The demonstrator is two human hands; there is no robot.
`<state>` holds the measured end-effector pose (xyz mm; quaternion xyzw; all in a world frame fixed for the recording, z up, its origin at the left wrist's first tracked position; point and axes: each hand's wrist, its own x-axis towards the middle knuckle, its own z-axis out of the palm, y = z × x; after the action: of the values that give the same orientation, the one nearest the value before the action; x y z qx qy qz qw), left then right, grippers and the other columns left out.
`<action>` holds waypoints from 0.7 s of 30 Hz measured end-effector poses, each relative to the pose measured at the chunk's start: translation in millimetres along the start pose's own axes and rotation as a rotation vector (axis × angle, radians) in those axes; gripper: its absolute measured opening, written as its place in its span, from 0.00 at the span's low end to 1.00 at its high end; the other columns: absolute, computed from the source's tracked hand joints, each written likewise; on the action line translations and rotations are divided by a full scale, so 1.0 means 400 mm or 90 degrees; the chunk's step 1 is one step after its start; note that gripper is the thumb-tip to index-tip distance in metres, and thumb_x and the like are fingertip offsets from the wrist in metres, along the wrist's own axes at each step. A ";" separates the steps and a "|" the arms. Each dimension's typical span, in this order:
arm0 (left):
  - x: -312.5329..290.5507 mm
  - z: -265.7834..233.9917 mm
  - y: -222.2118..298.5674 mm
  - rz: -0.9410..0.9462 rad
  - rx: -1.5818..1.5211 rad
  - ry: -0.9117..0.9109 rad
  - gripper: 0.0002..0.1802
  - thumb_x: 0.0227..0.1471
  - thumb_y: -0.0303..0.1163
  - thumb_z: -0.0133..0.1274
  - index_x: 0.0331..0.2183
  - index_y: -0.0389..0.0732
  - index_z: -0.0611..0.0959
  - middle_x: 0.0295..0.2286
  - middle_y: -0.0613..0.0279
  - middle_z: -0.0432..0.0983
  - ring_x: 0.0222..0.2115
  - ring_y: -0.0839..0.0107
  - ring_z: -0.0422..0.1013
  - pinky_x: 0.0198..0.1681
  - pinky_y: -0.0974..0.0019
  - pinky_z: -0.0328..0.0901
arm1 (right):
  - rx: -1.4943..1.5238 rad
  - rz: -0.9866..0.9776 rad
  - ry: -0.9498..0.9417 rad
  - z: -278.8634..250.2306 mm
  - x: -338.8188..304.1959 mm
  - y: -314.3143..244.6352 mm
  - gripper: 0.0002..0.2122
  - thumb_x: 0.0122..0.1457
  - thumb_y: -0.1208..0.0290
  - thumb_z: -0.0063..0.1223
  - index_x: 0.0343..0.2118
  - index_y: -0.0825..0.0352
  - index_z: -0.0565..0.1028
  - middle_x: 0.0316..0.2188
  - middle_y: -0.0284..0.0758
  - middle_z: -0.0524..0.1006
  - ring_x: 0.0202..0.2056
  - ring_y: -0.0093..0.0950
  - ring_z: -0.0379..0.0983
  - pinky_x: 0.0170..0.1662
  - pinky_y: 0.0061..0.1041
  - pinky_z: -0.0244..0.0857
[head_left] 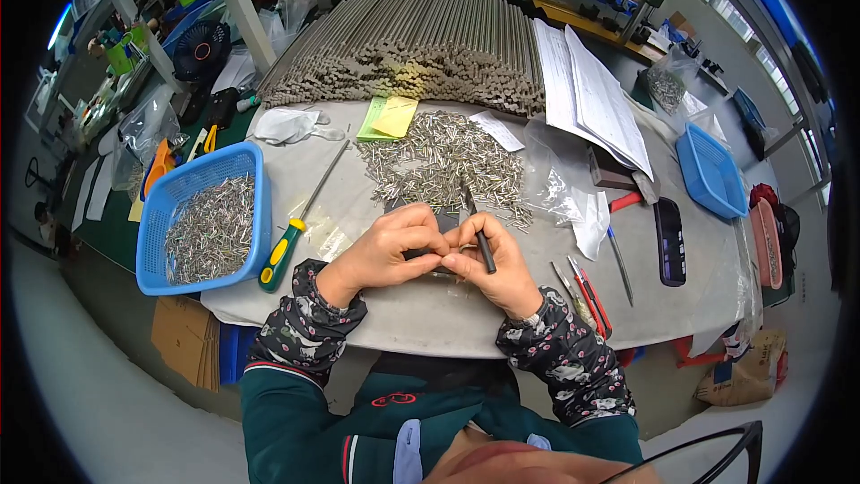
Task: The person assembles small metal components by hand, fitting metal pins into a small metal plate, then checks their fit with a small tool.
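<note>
My left hand (394, 246) and my right hand (497, 269) meet above the near middle of the table, fingertips touching. A slim dark rod-shaped tool (482, 242) slants through my right hand, held by its fingers. The fingers of my left hand are pinched together; whatever small piece lies between them is hidden. Just beyond my fingers, a dark flat block (445, 220) shows in part. Behind it spreads a loose heap of small metal pins (439, 157). A green-and-yellow screwdriver (283, 255) lies left of my left hand.
A blue basket (262, 206) of pins stands at left. Long metal rods (403, 54) are stacked at the back. Papers (591, 90), a hammer (624, 202), a pen (620, 264), red-handled snips (591, 300), a phone (669, 242) and another blue basket (708, 170) occupy the right.
</note>
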<state>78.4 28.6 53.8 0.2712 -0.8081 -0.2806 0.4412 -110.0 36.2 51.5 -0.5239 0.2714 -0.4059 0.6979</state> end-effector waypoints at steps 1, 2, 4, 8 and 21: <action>-0.001 0.004 0.000 -0.004 -0.002 -0.004 0.08 0.33 0.20 0.58 0.23 0.38 0.80 0.21 0.63 0.67 0.23 0.70 0.66 0.25 0.70 0.61 | 0.005 0.002 0.003 -0.003 -0.003 0.005 0.11 0.51 0.80 0.55 0.31 0.65 0.63 0.32 0.30 0.70 0.29 0.12 0.61 0.33 0.12 0.59; 0.001 0.009 -0.003 -0.010 0.009 -0.009 0.08 0.34 0.21 0.58 0.24 0.38 0.79 0.21 0.61 0.67 0.23 0.67 0.66 0.26 0.68 0.61 | -0.003 -0.010 0.009 -0.011 -0.002 0.012 0.11 0.50 0.80 0.55 0.31 0.65 0.63 0.32 0.29 0.70 0.29 0.12 0.61 0.32 0.12 0.59; 0.006 0.031 -0.028 -0.009 0.039 -0.008 0.09 0.34 0.21 0.58 0.25 0.38 0.78 0.21 0.59 0.66 0.24 0.63 0.66 0.27 0.65 0.63 | -0.050 -0.031 0.033 -0.038 0.003 0.032 0.12 0.49 0.79 0.57 0.31 0.65 0.63 0.32 0.29 0.70 0.28 0.12 0.60 0.31 0.11 0.57; 0.008 0.079 -0.074 -0.018 0.092 0.011 0.09 0.35 0.20 0.57 0.26 0.38 0.78 0.23 0.59 0.68 0.24 0.64 0.67 0.27 0.66 0.63 | -0.095 -0.090 0.064 -0.094 0.022 0.082 0.12 0.48 0.79 0.57 0.31 0.66 0.63 0.30 0.30 0.71 0.28 0.13 0.62 0.30 0.12 0.59; 0.027 0.147 -0.091 -0.527 -0.581 0.094 0.10 0.51 0.31 0.51 0.36 0.39 0.74 0.20 0.77 0.64 0.15 0.91 0.52 0.14 0.84 0.44 | -0.577 -0.494 0.153 -0.165 0.011 0.082 0.13 0.37 0.82 0.59 0.25 0.66 0.67 0.28 0.36 0.75 0.27 0.35 0.70 0.29 0.25 0.65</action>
<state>29.5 8.5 8.0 0.3650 -0.4016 -0.7262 0.4220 -151.3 2.7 0.6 -0.7800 0.2831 -0.5312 0.1713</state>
